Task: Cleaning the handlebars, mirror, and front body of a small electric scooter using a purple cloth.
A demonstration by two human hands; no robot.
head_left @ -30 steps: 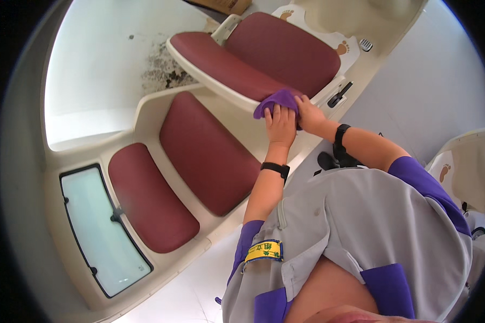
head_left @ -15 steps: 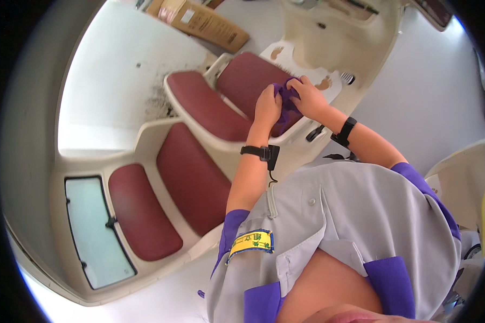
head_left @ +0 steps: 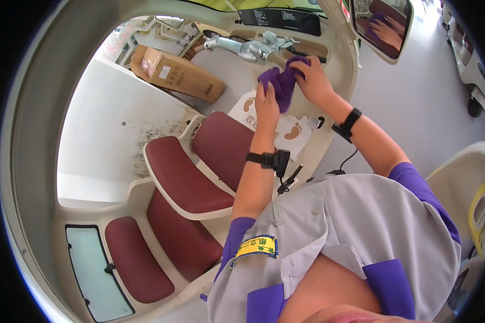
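A purple cloth (head_left: 281,89) hangs bunched between my two hands. My left hand (head_left: 267,107) pinches its left side, with the thumb and fingers closed on the fabric. My right hand (head_left: 313,81) grips the upper right end. Just beyond the cloth are the silver handlebar (head_left: 248,49) of a small vehicle and its beige grip, whose end lies close behind the fabric; whether they touch I cannot tell. Below the hands lies a white floor mat (head_left: 241,107) with brown footprints. The dark red front seat (head_left: 223,145) is to the left of my left forearm.
Dark red rear seats (head_left: 137,258) and a small window (head_left: 97,269) fill the lower left. A cardboard box (head_left: 183,75) stands beyond the cabin's far side. At upper right a mirror (head_left: 381,27) juts out, reflecting hands and purple cloth. A black dashboard panel (head_left: 279,20) sits at the top.
My view has shifted toward the front of the cabin, bringing the handlebar and mirror into sight. Both hands have moved from above the front seat to near the handlebar, and the cloth is spread wider.
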